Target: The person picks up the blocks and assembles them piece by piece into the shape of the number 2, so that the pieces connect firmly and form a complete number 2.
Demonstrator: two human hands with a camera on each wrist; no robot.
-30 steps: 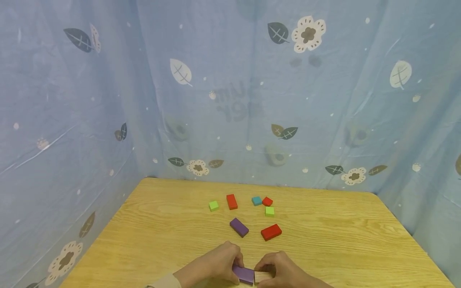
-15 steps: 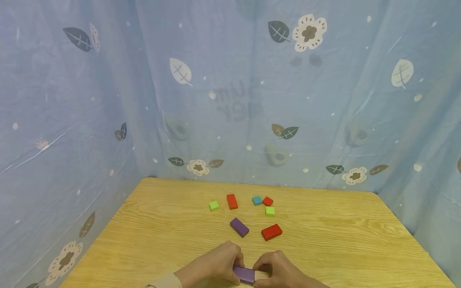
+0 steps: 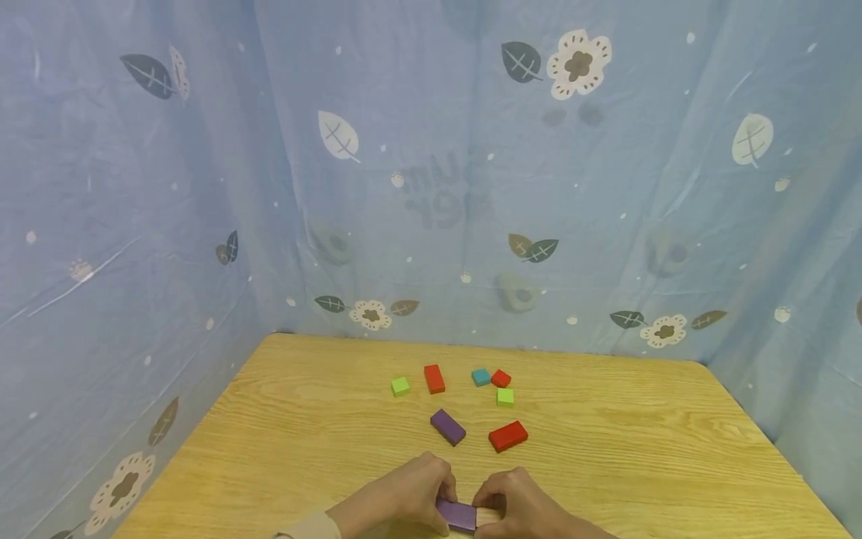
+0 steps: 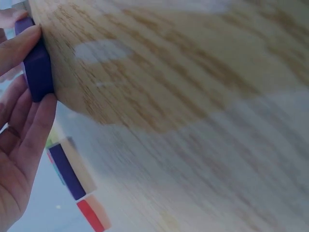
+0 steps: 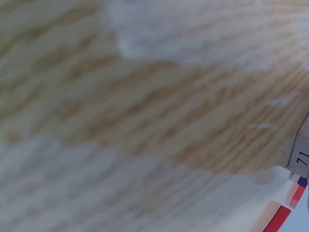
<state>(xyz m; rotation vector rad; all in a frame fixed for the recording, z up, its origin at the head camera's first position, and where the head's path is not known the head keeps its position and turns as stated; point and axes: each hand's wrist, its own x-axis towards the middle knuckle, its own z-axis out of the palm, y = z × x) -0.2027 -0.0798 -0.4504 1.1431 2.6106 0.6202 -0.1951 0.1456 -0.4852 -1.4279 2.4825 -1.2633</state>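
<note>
In the head view, my left hand [image 3: 419, 490] holds a purple block [image 3: 456, 516] at the table's near edge, with thumb and fingers on its opposite sides. The left wrist view shows the same purple block [image 4: 37, 65] between thumb and fingers. My right hand [image 3: 521, 509] grips a plain wooden block [image 3: 488, 516] that lies end to end with the purple one. Its fingertips reach the seam between the two blocks, and the hand covers much of the wooden block. In the right wrist view, dark markings show on the wooden block [image 5: 300, 157] at the right edge.
Beyond the hands lie another purple block [image 3: 447, 427] and a red block [image 3: 508, 436]. Farther back are a red block [image 3: 434, 379], a small red block [image 3: 501, 379], a blue block [image 3: 481, 376] and green blocks [image 3: 400, 386] [image 3: 505, 397]. A patterned curtain [image 3: 431, 187] surrounds the wooden table [image 3: 640, 449].
My right hand's fingertips have shifted slightly left along the wooden block to its seam with the purple block. My left hand keeps its hold, and the other blocks stay where they were.
</note>
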